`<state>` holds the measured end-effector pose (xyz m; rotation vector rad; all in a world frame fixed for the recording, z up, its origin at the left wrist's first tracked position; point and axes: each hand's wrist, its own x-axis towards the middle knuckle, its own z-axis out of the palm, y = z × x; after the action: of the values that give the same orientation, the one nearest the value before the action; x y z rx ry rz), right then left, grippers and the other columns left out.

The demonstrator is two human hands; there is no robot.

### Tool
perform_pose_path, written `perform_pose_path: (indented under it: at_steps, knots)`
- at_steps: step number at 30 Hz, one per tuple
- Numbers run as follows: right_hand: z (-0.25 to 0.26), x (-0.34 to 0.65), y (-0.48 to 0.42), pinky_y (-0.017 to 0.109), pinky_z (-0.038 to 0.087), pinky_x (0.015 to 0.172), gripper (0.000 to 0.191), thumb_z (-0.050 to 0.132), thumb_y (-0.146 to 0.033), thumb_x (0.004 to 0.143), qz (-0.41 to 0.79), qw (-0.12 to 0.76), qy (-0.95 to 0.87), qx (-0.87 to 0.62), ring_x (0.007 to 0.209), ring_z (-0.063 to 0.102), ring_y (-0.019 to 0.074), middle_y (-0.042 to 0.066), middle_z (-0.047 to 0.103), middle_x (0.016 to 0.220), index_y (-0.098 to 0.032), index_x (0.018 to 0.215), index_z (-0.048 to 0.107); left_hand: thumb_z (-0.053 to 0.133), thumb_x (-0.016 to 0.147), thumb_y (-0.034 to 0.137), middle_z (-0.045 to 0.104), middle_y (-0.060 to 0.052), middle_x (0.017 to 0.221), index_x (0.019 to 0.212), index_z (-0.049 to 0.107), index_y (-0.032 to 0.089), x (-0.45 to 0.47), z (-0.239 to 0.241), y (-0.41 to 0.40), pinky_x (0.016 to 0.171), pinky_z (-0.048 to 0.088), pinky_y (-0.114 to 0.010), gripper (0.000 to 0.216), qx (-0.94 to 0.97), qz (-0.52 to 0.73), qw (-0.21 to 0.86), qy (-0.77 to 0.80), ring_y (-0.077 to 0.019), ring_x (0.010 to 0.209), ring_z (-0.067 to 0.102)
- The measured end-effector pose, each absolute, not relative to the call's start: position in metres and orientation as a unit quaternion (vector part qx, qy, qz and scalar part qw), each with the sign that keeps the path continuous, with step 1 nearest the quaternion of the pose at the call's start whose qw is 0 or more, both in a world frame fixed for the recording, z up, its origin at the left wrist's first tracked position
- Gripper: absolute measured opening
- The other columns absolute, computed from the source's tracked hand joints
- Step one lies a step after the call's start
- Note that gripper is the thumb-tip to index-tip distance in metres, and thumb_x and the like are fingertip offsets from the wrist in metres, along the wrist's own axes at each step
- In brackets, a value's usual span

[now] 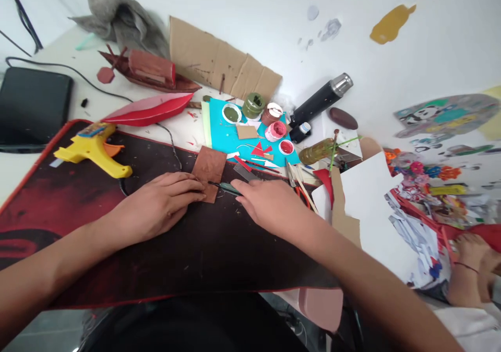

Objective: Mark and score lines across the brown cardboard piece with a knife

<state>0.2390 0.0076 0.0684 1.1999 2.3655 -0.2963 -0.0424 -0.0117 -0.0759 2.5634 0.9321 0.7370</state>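
Observation:
My left hand (158, 203) lies flat on the dark red mat (203, 253), its fingertips pressing the near edge of a brown painted card square (210, 167). My right hand (266, 201) rests beside it, fingers closed around a thin green-handled tool (226, 186) whose dark tip points at the card's right side. Both forearms come in from the bottom of the view.
A yellow glue gun (94, 151) lies at the mat's left. Behind are a red paper boat hull (151, 109), a brown model boat (151, 72), paint pots (253, 105) on a blue sheet (219, 132), a black flask (321, 100), cardboard (219, 62), paper scraps at right, another person's hand (472, 250).

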Motion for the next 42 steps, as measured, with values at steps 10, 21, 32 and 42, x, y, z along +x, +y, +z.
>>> perform_pose_path:
  at_steps: [10, 21, 32, 42]
  knots:
    - [0.033, 0.287, -0.034, 0.039, 0.062, 0.104, 0.044, 0.056, -0.034, 0.117, -0.193, -0.014, 0.796, 0.573, 0.129, 0.079, 0.0274, 0.008, 0.079, 0.15, -0.028, 0.159, 0.068, 0.053, 0.109, 0.029, 0.079, -0.008, 0.135, 0.129, 0.081, 0.031, -0.036, -0.067, -0.014, 0.115, 0.058, -0.045, 0.034, 0.862, 0.286, 0.211, 0.361, -0.0271, 0.127, 0.072]
    - [0.001, 0.298, -0.017, 0.047, 0.059, 0.11, 0.044, 0.069, -0.027, 0.112, -0.1, -0.022, 0.815, 0.57, 0.13, 0.073, 0.032, 0.018, 0.078, 0.138, -0.019, 0.156, 0.071, 0.067, 0.1, 0.069, 0.068, -0.022, 0.12, 0.115, 0.073, 0.016, -0.017, -0.062, 0.012, 0.104, 0.053, -0.06, 0.055, 0.81, 0.14, 0.059, 0.567, -0.0452, 0.119, 0.063]
    - [-0.016, 0.284, -0.025, 0.038, 0.061, 0.098, 0.029, 0.064, -0.028, 0.113, -0.214, -0.199, 0.76, 0.581, 0.101, 0.077, 0.0226, 0.01, 0.081, 0.115, -0.019, 0.135, 0.08, 0.081, 0.084, 0.061, 0.078, -0.008, 0.101, 0.103, 0.063, 0.027, -0.01, -0.063, 0.013, 0.084, 0.06, -0.046, 0.043, 0.698, 0.284, 0.288, 0.591, -0.0331, 0.096, 0.074]
    - [-0.037, 0.239, -0.002, 0.028, 0.051, 0.062, 0.046, 0.071, -0.058, 0.101, -0.522, -0.362, 0.577, 0.514, 0.064, 0.064, 0.0142, 0.0, 0.072, 0.087, -0.02, 0.125, 0.076, 0.11, 0.057, 0.044, 0.084, -0.002, 0.098, 0.099, 0.07, 0.022, 0.025, -0.024, 0.033, 0.086, 0.065, -0.034, 0.062, 0.329, 0.498, 0.663, 0.452, -0.0222, 0.093, 0.08]
